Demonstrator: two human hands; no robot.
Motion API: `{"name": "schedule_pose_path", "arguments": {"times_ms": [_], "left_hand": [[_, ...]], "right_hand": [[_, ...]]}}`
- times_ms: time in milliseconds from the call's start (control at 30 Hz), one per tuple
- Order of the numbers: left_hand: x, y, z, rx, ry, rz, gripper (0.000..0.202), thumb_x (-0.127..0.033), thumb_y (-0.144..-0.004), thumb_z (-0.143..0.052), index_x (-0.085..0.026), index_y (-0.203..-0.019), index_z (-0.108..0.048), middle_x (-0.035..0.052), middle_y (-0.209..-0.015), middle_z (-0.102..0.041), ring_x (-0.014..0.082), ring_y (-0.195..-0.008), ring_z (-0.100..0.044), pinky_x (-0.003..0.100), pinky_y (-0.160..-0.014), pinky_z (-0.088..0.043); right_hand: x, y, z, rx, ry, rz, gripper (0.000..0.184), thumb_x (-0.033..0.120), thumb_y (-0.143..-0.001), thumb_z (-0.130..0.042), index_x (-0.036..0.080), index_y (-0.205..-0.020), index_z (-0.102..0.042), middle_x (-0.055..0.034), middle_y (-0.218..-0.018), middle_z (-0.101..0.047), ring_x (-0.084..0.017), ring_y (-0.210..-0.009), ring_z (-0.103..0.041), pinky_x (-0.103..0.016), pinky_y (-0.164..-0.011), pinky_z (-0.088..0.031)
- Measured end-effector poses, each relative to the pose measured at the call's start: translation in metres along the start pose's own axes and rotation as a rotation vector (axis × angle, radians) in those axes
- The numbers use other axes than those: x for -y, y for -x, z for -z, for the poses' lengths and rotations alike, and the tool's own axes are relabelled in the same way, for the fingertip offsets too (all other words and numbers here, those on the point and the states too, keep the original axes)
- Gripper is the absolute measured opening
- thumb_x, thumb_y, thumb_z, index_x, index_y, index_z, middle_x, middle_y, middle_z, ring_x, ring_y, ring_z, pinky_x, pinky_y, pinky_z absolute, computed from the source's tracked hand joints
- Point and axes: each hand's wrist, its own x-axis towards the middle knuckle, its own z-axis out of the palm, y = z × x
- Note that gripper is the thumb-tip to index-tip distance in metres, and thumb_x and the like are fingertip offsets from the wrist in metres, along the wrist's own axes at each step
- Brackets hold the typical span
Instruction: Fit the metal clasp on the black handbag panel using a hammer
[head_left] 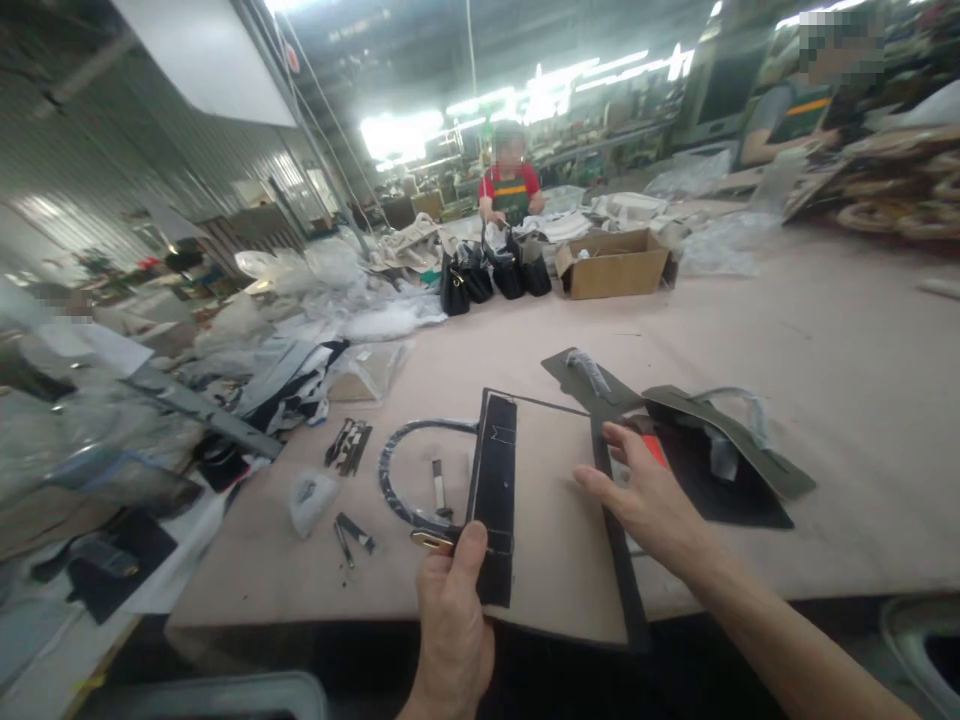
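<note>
A flat handbag panel (562, 500) with a beige inner face and black borders is held up near the table's front edge. My left hand (456, 600) grips its lower left corner, thumb on top of the black strip (499, 480), close to a gold-coloured clasp piece (431, 539). A plastic-wrapped curved handle (386, 470) extends from the panel's left side. My right hand (637, 490) is at the right border with fingers apart; whether the fingertips touch it I cannot tell. Farther right lie dark grey-green bag pieces (772, 465) with a wrapped handle.
Small tools (352, 535) and dark metal-looking parts (349, 445) lie left on the table (262, 570). Farther back stand several black handbags (506, 272) and a cardboard box (619, 270). A person (514, 190) in red sleeves works behind them. Plastic wrapping (337, 290) is heaped at left.
</note>
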Motion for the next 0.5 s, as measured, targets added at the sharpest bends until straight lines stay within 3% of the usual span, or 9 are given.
{"name": "schedule_pose_path", "arguments": {"times_ms": [100,233,367,500], "left_hand": [[0.005,0.009,0.004,-0.033,0.073,0.033,0.065,-0.048,-0.051,-0.099,-0.007,-0.096,-0.077,0.0168,-0.090,-0.078,0.0290,-0.086,-0.075,0.047,-0.093,-0.064],[0.011,0.018,0.014,-0.032,0.109,0.075,0.055,-0.046,-0.054,-0.098,-0.009,-0.087,-0.076,0.0158,-0.088,-0.078,0.0258,-0.084,-0.075,0.048,-0.097,-0.062],[0.014,0.022,0.025,0.004,0.137,0.129,0.049,-0.044,-0.061,-0.095,-0.012,-0.092,-0.076,0.0153,-0.094,-0.079,0.0250,-0.087,-0.075,0.048,-0.098,-0.062],[0.016,0.023,0.037,0.068,0.155,0.207,0.045,-0.034,-0.063,-0.094,-0.019,-0.103,-0.077,0.0073,-0.093,-0.079,0.0172,-0.079,-0.073,0.039,-0.094,-0.064]], "right_hand": [[-0.015,0.012,-0.009,0.100,-0.288,-0.234,0.098,0.066,-0.069,-0.077,0.017,-0.146,-0.041,-0.0181,-0.145,-0.055,-0.036,-0.130,-0.057,-0.054,-0.108,-0.054],[-0.015,0.027,-0.010,0.109,-0.656,-0.497,0.111,0.056,-0.048,-0.097,0.021,-0.140,-0.046,-0.0139,-0.126,-0.069,-0.032,-0.105,-0.071,-0.043,-0.090,-0.064],[-0.012,0.032,-0.011,0.063,-0.800,-0.527,0.103,0.044,-0.040,-0.103,0.018,-0.128,-0.055,-0.0132,-0.127,-0.070,-0.029,-0.102,-0.072,-0.037,-0.088,-0.065],[-0.013,0.033,-0.012,0.007,-0.815,-0.538,0.107,0.039,-0.036,-0.104,0.019,-0.129,-0.055,-0.0101,-0.132,-0.068,-0.028,-0.108,-0.071,-0.029,-0.083,-0.064]]}}
